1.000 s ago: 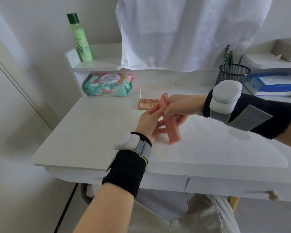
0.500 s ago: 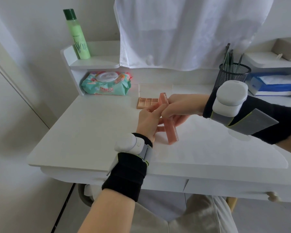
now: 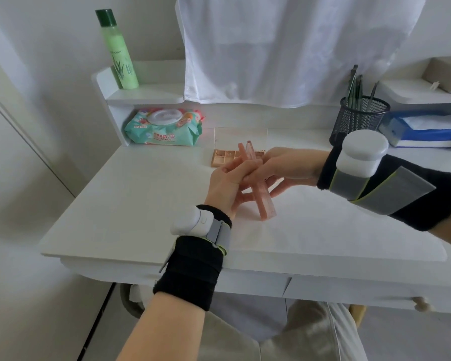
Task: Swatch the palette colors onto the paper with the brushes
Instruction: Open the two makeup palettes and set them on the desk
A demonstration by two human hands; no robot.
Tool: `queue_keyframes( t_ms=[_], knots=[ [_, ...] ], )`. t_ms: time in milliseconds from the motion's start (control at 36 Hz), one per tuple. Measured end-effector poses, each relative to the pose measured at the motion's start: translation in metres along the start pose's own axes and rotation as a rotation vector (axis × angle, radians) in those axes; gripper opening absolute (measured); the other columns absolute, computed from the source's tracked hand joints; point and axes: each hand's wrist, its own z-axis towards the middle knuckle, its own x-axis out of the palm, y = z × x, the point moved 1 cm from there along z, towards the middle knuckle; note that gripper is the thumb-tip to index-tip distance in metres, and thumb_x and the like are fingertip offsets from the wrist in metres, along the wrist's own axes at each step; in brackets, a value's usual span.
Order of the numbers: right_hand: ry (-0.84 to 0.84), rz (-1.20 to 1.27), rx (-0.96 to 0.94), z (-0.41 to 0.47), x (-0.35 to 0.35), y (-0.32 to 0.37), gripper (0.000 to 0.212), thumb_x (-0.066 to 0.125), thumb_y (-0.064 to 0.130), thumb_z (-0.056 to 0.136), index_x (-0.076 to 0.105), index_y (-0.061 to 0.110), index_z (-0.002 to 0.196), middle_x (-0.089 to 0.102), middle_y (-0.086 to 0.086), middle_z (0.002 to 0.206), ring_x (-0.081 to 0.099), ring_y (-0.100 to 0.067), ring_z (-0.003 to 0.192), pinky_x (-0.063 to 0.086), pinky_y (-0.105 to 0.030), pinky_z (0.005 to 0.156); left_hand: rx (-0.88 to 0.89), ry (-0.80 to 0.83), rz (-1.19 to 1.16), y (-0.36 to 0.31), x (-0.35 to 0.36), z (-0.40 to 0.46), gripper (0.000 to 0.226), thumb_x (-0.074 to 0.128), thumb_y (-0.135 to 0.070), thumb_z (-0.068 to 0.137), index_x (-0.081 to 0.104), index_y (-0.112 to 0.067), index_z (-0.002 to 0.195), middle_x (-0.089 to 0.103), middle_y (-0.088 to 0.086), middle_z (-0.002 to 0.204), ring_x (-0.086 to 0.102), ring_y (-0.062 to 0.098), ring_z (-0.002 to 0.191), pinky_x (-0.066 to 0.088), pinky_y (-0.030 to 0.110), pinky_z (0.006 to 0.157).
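Both hands work a slim pink case (image 3: pixel 264 204) stood on end on the sheet of paper (image 3: pixel 323 230), near the middle of the desk (image 3: pixel 115 204). The left hand (image 3: pixel 225 187) curls its fingers round the upper part, and the right hand (image 3: pixel 284 166) pinches the top, where two pink leaves already gape. I judge it is being pried open: keep the foot planted and part the halves gently. The open palette (image 3: pixel 225 157) lies behind, toward the desk's back edge.

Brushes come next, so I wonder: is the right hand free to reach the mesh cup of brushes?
Probably not yet: the right hand and left hand both hold the pink case. The path to the mesh cup looks open.
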Motion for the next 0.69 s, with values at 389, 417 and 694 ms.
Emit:
queue_keyframes(
  t_ms=[389, 417, 694],
  knots=[
    [-0.122, -0.176, 0.01, 0.002, -0.006, -0.003, 0.04, 0.074, 0.047, 0.069, 0.066, 0.02, 0.096, 0.067, 0.006, 0.094, 0.061, -0.009, 0.093, 0.055, -0.034, 0.081, -0.098, 0.061, -0.127, -0.002, 0.001, 0.001, 0.045, 0.072, -0.019, 0.071, 0.061, -0.004, 0.112, 0.061, 0.018, 0.11, 0.061, 0.034, 0.099, 0.044, 0.057, 0.096],
    [-0.115, -0.188, 0.02, 0.002, -0.009, -0.003, 0.039, 0.075, 0.048, 0.069, 0.066, 0.021, 0.096, 0.067, 0.008, 0.093, 0.061, -0.008, 0.091, 0.055, -0.034, 0.08, -0.089, 0.06, -0.137, -0.002, 0.002, 0.001, 0.038, 0.074, -0.019, 0.071, 0.063, -0.006, 0.106, 0.062, 0.018, 0.107, 0.061, 0.035, 0.099, 0.044, 0.058, 0.096],
    [-0.156, -0.434, 0.086, 0.014, -0.051, -0.005, 0.047, 0.08, 0.05, 0.062, 0.066, 0.026, 0.1, 0.066, 0.01, 0.088, 0.061, -0.008, 0.088, 0.055, -0.027, 0.073, -0.026, -0.151, -0.037, -0.008, -0.008, 0.011, 0.022, 0.062, -0.027, 0.088, 0.057, -0.016, 0.106, 0.069, 0.006, 0.097, 0.064, 0.025, 0.103, 0.052, 0.046, 0.089]
  ],
)
